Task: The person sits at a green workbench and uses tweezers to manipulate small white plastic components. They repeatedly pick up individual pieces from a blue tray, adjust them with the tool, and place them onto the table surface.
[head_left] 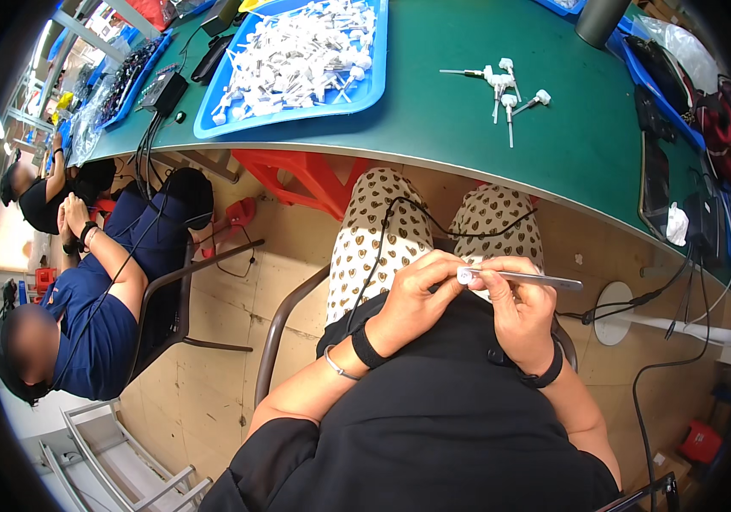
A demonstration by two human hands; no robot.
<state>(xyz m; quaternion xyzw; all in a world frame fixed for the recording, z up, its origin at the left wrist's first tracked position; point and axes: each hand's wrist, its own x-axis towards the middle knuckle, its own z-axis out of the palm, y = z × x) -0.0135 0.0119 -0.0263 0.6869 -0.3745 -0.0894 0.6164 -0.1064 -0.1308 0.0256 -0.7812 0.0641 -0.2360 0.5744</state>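
Head view: the left hand (412, 303) has its fingers pinching a small white piece (465, 276), rounded and plastic-looking; the right hand (521, 316) has its fingers pressed around a slim metal tool (553, 281), smooth and flat, jutting rightward. Beyond the fingers, several white-headed parts (510, 101) with thin stems lie loose on the matte green bench (434, 124). Farther, left of those, a glossy blue tray (372, 85) holds a tangled white heap (301, 60). One piece seems mid-handling; which group is finished, I cannot tell.
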